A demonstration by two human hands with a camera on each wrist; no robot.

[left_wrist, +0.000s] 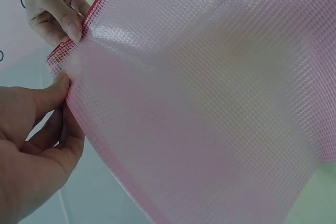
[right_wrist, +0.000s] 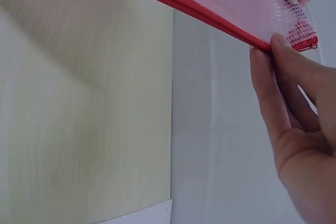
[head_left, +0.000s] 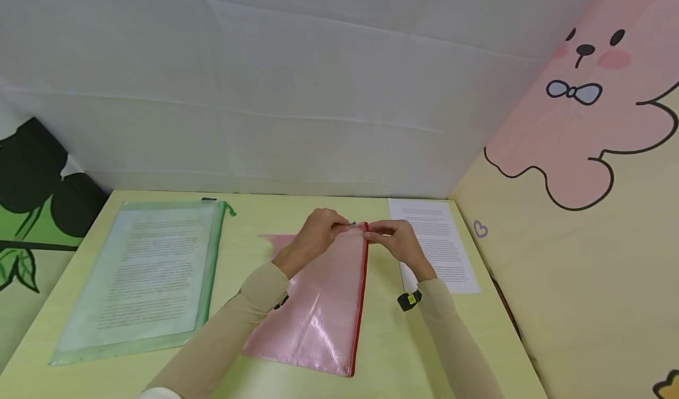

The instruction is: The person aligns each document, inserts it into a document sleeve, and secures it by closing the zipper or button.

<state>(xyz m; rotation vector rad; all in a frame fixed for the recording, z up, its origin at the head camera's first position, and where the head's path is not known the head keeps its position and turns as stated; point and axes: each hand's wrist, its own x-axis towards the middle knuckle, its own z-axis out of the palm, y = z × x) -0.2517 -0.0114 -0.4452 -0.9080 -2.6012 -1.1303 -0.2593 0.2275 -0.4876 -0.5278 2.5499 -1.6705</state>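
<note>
The pink mesh pouch [head_left: 329, 293] lies in the middle of the tabletop [head_left: 241, 251], its red zip [head_left: 360, 304] running along the side nearer the tabletop's right edge. The zip's far corner looks raised between the two hands. The left hand [head_left: 317, 234] pinches the pouch's far edge just beside that corner, thumb against bent fingers; the right hand [head_left: 400, 243] pinches the red zip close by. In the right wrist view a small metallic piece [right_wrist: 314, 46] shows at the zip's end — whether it is the slider, I cannot tell.

To work this corner well, I would hold the edge firmly with the left hand and let the right fingertips follow the zip's line, so the soft mesh stays taut and does not pucker. Slack film could fold into the teeth — a light, straight pull looks safer than a sideways tug. The right forearm should stay off the printed sheet [head_left: 437, 246] at the tabletop's far right corner; the green pouch [head_left: 211, 269], toward the left edge, stands well apart.
</note>
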